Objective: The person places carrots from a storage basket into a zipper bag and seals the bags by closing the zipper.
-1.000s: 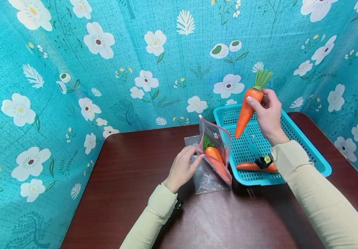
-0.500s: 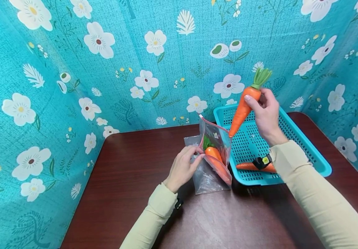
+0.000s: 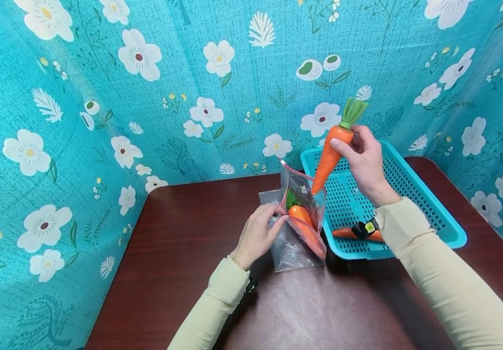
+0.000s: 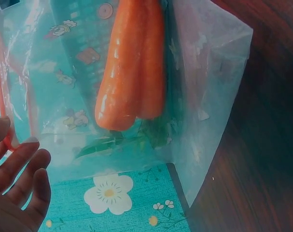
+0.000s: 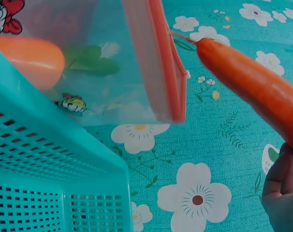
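Note:
A clear zip bag (image 3: 293,253) with a red-edged mouth lies on the table, its mouth spread apart. In the left wrist view two orange carrots (image 4: 124,72) lie side by side inside it, leafy ends toward the mouth. My left hand (image 3: 258,233) pinches the near edge of the mouth between thumb and fingers. High on its thick end, my right hand (image 3: 369,163) grips another carrot (image 3: 331,153), green stalks up and tip slanting down to the left. In the head view that tip overlaps the mouth's right side; whether it touches the plastic I cannot tell.
A turquoise plastic basket (image 3: 446,228) stands to the right, against the bag's side. One carrot (image 3: 343,233) lies in it, partly hidden by the right wrist. Dark brown table (image 3: 190,243) extends left of the bag. Flowered turquoise cloth (image 3: 234,97) hangs behind.
My right hand has carried its carrot left, from over the basket to the bag's mouth. The left hand and the bag have stayed in place.

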`<state>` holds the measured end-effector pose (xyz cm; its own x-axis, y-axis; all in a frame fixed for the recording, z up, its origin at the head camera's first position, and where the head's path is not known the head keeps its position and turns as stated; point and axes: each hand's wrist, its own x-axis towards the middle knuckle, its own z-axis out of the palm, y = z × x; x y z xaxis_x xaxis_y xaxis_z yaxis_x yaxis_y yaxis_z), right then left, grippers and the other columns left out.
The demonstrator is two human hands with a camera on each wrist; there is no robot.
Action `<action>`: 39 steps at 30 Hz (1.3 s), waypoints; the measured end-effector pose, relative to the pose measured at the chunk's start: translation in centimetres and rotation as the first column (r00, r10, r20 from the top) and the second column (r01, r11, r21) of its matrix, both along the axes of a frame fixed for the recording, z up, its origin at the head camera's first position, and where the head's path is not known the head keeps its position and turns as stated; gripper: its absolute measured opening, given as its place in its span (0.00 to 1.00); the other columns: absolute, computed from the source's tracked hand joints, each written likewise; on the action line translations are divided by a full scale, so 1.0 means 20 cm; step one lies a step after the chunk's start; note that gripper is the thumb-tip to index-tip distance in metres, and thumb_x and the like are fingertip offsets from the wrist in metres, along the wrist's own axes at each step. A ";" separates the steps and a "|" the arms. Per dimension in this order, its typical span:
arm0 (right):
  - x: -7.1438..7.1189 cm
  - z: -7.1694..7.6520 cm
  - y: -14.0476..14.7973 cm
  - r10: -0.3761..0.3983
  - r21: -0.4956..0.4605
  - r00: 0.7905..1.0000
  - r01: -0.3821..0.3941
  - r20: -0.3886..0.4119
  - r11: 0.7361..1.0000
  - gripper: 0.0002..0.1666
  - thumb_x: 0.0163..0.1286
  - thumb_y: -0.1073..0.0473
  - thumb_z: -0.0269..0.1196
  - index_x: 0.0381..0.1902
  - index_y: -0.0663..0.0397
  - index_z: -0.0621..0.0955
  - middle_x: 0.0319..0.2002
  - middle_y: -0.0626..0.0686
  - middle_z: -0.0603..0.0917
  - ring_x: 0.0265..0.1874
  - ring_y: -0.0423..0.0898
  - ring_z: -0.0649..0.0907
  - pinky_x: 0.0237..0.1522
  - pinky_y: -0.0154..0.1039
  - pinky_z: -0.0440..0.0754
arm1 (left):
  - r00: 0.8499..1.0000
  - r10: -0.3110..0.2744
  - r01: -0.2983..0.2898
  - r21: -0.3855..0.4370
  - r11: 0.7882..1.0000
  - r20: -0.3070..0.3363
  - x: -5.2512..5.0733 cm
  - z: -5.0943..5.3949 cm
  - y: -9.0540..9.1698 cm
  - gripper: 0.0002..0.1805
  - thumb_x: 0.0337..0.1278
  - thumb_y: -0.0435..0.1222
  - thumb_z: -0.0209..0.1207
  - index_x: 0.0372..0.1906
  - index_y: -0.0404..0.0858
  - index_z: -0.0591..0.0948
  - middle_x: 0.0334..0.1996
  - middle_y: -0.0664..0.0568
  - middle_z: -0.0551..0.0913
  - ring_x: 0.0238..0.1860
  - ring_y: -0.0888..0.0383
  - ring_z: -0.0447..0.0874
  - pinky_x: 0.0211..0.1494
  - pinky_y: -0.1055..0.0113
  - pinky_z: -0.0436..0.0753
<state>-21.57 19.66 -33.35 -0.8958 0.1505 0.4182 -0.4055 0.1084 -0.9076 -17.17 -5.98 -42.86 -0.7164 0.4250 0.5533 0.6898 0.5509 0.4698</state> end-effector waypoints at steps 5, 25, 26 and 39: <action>0.01 0.02 -0.02 -0.001 0.048 0.999 -0.001 0.039 0.999 0.25 0.68 0.53 0.62 0.60 0.50 0.72 0.54 0.49 0.78 0.50 0.43 0.78 0.45 0.26 0.78 | 1.000 -0.003 0.003 0.003 1.000 -0.006 0.00 0.00 0.00 0.08 0.59 0.38 0.64 0.41 0.42 0.80 0.36 0.55 0.82 0.40 0.54 0.80 0.46 0.67 0.81; 0.07 0.06 -0.08 -0.046 0.385 0.969 -0.052 0.241 0.921 0.38 0.64 0.41 0.63 0.65 0.54 0.67 0.59 0.56 0.73 0.51 0.51 0.76 0.39 0.41 0.76 | 1.000 0.000 0.000 0.015 1.000 -0.006 -0.02 0.01 0.00 0.07 0.60 0.39 0.63 0.41 0.42 0.80 0.37 0.54 0.82 0.40 0.54 0.81 0.47 0.69 0.81; 0.08 0.06 -0.08 -0.049 0.397 0.967 -0.055 0.249 0.916 0.39 0.64 0.40 0.63 0.65 0.55 0.67 0.59 0.56 0.73 0.51 0.52 0.76 0.41 0.43 0.76 | 1.000 0.001 -0.001 0.015 1.000 -0.004 -0.02 0.01 0.00 0.07 0.61 0.39 0.63 0.42 0.42 0.80 0.37 0.54 0.82 0.40 0.54 0.81 0.47 0.69 0.81; 0.10 0.03 -0.12 -0.059 0.543 0.954 -0.116 0.293 0.832 0.37 0.63 0.40 0.65 0.59 0.60 0.70 0.52 0.60 0.79 0.46 0.54 0.80 0.36 0.43 0.79 | 1.000 0.000 0.001 0.022 1.000 -0.020 -0.01 0.01 0.01 0.08 0.61 0.39 0.62 0.42 0.41 0.81 0.38 0.53 0.83 0.41 0.54 0.81 0.48 0.67 0.81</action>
<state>-19.49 17.32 -32.73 -0.9875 -0.0531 0.1482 -0.1492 0.6154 -0.7740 -17.47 -5.88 -42.58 -0.7047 0.4127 0.5772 0.6995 0.5401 0.4679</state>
